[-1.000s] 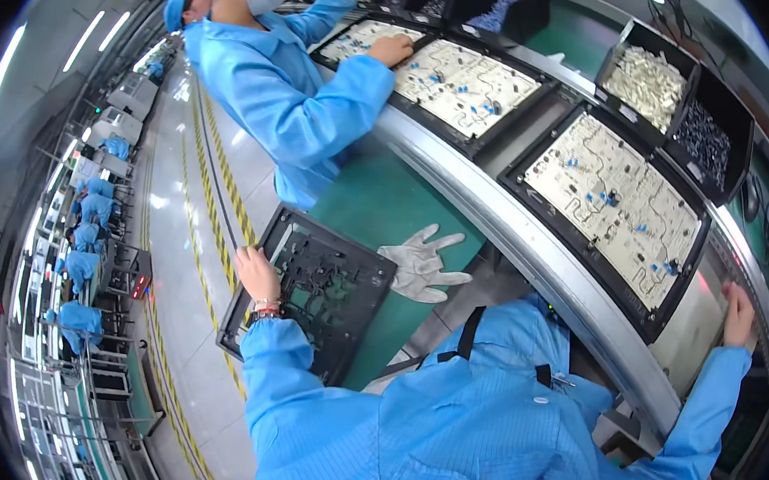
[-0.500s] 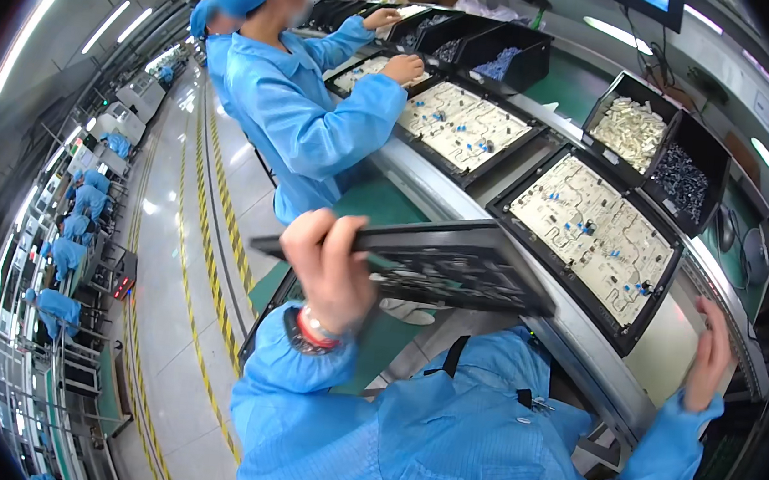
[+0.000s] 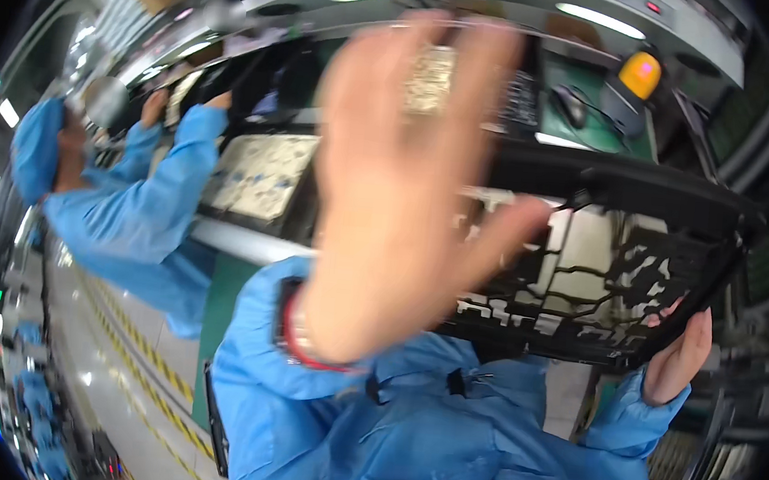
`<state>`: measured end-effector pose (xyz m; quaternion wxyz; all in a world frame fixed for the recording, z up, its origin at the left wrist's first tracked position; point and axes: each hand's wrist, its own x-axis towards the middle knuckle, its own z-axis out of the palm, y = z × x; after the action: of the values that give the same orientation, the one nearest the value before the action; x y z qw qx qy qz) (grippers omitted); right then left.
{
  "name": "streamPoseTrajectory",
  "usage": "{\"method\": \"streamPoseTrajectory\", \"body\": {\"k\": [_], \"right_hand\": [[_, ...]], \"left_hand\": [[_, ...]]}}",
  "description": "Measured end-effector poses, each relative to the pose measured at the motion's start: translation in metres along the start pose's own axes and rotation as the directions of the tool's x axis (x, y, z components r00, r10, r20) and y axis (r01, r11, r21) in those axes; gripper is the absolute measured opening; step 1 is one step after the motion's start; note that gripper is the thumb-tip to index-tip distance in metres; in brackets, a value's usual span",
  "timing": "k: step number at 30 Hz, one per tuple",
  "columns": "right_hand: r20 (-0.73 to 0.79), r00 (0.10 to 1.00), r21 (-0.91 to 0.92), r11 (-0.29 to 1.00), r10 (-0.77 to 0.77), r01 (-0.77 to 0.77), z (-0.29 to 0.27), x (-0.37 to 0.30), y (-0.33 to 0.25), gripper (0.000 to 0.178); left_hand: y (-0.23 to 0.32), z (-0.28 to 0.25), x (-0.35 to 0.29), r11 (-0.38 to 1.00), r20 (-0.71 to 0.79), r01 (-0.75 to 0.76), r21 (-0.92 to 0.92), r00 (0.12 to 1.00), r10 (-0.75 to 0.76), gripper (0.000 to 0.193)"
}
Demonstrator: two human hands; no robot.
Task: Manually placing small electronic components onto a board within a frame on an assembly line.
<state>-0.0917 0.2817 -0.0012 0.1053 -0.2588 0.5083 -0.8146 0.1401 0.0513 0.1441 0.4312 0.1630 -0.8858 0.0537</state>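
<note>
My left hand (image 3: 396,214) is raised high in front of the workbench, fingers spread and smeared by motion, with nothing visible in it. It covers part of a black carrier frame (image 3: 663,187) with many cut-out openings, which stands tilted over the bench. At the frame's right side, my right hand (image 3: 683,358) grips its edge, fingertips showing through or behind it. Pale surfaces show through the openings; whether they belong to a circuit board or the line beneath I cannot tell. The frame's left end is hidden behind my left hand.
Further left, a co-worker in blue (image 3: 123,199) reaches toward the bins. A framed circuit board (image 3: 262,174) lies between us. Behind my left hand stand a bin of pale parts (image 3: 430,79) and a bin of dark parts (image 3: 520,96). A mouse (image 3: 570,108) and yellow scanner (image 3: 639,75) sit at back right.
The black carrier frame has moved from my left hand on the left to my right hand on the right. My left hand has let go and risen; the view has turned right.
</note>
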Motion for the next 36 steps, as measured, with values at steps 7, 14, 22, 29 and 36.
{"method": "streamPoseTrajectory", "body": {"k": [7,14,22,29,36], "right_hand": [[-0.161,0.929,-0.116,0.928,0.335,-0.354,-0.096,0.077,0.010,0.033],[-0.168,0.792,-0.208,0.764,0.587,-0.611,-0.131,0.133,0.043,0.030],[-0.189,0.697,-0.150,0.681,0.692,-0.717,-0.143,0.155,0.081,0.029],[-0.217,0.686,-0.143,0.673,0.694,-0.726,-0.134,0.156,0.080,0.028],[-0.195,0.682,-0.142,0.668,0.705,-0.731,-0.138,0.155,0.085,0.028]], "left_hand": [[-0.013,0.131,-0.077,0.592,0.567,0.464,-0.658,0.824,-0.015,0.062],[0.002,0.200,-0.063,-0.143,0.936,0.932,-0.333,0.345,0.074,0.066],[-0.008,0.243,-0.062,-0.158,0.955,0.945,-0.286,0.295,0.037,0.071],[-0.003,0.237,-0.066,-0.069,0.944,0.941,-0.331,0.329,-0.035,0.079],[-0.002,0.234,-0.065,-0.123,0.974,0.967,-0.222,0.227,0.027,0.075]]}}
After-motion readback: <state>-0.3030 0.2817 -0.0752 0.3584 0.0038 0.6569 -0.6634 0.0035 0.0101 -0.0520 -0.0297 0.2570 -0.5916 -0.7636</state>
